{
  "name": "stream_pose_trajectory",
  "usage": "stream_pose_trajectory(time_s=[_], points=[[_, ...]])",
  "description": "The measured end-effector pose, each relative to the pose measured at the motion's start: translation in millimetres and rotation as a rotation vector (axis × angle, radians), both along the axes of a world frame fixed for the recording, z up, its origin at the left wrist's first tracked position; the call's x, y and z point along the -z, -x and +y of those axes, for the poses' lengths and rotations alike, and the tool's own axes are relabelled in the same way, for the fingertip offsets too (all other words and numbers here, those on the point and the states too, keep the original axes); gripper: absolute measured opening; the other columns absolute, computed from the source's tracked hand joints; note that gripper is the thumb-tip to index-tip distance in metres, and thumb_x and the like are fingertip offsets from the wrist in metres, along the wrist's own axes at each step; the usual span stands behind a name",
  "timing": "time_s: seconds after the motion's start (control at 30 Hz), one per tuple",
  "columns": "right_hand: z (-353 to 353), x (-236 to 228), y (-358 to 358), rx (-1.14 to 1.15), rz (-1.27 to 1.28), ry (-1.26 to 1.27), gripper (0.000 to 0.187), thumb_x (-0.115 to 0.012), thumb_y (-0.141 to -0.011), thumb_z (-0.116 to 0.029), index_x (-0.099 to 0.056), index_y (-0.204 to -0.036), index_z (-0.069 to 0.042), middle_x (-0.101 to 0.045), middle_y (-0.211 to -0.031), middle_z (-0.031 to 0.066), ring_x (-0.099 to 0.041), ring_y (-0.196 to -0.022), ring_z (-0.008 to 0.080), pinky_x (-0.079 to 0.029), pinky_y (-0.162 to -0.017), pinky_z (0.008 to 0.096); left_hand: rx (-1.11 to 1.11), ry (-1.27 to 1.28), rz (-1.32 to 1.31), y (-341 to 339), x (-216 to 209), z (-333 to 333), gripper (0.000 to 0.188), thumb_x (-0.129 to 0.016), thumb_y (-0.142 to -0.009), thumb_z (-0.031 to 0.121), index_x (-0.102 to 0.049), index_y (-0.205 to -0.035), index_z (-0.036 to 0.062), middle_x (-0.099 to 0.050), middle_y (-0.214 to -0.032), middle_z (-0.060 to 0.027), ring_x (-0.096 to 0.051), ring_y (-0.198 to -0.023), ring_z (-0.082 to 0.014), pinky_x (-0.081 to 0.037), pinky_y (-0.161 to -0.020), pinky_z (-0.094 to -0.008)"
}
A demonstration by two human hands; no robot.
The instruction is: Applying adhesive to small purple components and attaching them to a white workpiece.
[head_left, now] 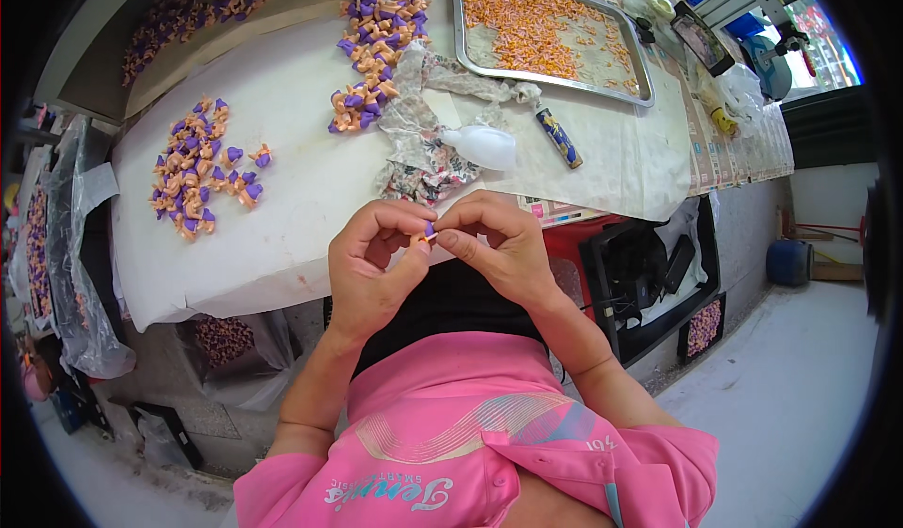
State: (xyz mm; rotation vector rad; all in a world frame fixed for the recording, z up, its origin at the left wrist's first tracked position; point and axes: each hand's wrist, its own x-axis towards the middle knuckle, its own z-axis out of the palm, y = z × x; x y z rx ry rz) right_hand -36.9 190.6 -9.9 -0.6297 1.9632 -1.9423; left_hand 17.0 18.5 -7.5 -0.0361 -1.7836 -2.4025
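Paper-covered, the desk (pixel 282 204) bears piles of purple-and-peach pieces (pixel 190 169) and a tray (pixel 459 22) of orange bits (pixel 517 30). At the near edge, left hand (pixel 376 260) and right hand (pixel 499 248) pinch one purple piece (pixel 430 230), apparently unfinished; whether the piles are done cannot be told.

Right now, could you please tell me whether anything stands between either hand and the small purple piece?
Nothing visible does: the left hand pinches the small purple piece, and the right hand is right beside it. The patterned cloth and white bulb lie beyond both.
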Motion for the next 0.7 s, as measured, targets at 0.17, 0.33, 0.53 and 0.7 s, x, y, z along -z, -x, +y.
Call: stream_pose_trajectory(time_s=[0.17,0.33,0.53,0.7], points=[[7.4,-11.1,7.0,0.146,0.166,-0.066,0.011,-0.067,-0.086,-0.002,-0.068,-0.097,0.001,-0.062,-0.095,0.0054,-0.056,-0.081,0.0098,-0.043,-0.070,0.0219,-0.266,0.377,0.019,14.1,4.9,-39.4,0.009,-0.060,-0.085,-0.005,-0.061,-0.093,0.0005,-0.062,-0.101,-0.0063,-0.058,-0.082,-0.0073,-0.048,-0.071,-0.0211],[24.0,-8.4,34.6,0.437,0.463,-0.284,0.016,-0.069,-0.084,-0.004,-0.068,-0.100,-0.001,-0.062,-0.097,0.0066,-0.055,-0.082,0.0124,-0.044,-0.073,0.0247,-0.522,0.840,0.010,20.3,13.1,-94.7,0.012,-0.063,-0.083,-0.004,-0.063,-0.094,0.0002,-0.062,-0.100,-0.0057,-0.057,-0.072,-0.0078,-0.049,-0.064,-0.0215],[29.1,5.1,66.3,0.434,0.623,-0.457,0.025,-0.070,-0.085,-0.014,-0.066,-0.109,-0.005,-0.062,-0.107,0.0099,-0.057,-0.099,0.0232,-0.046,-0.081,0.0320,-0.665,1.074,-0.042,26.5,4.9,-107.3,0.019,-0.068,-0.082,0.001,-0.064,-0.101,0.0017,-0.059,-0.103,-0.0078,-0.058,-0.078,-0.0140,-0.050,-0.065,-0.0249],[23.2,4.4,75.1,0.353,0.642,-0.522,0.031,-0.071,-0.084,-0.018,-0.065,-0.112,-0.006,-0.062,-0.112,0.0110,-0.055,-0.103,0.0286,-0.044,-0.087,0.0365,-0.782,1.216,0.050,40.0,4.1,-97.9,0.023,-0.069,-0.080,0.003,-0.065,-0.103,0.0036,-0.057,-0.104,-0.0096,-0.057,-0.093,-0.0233,-0.049,-0.074,-0.0313]])
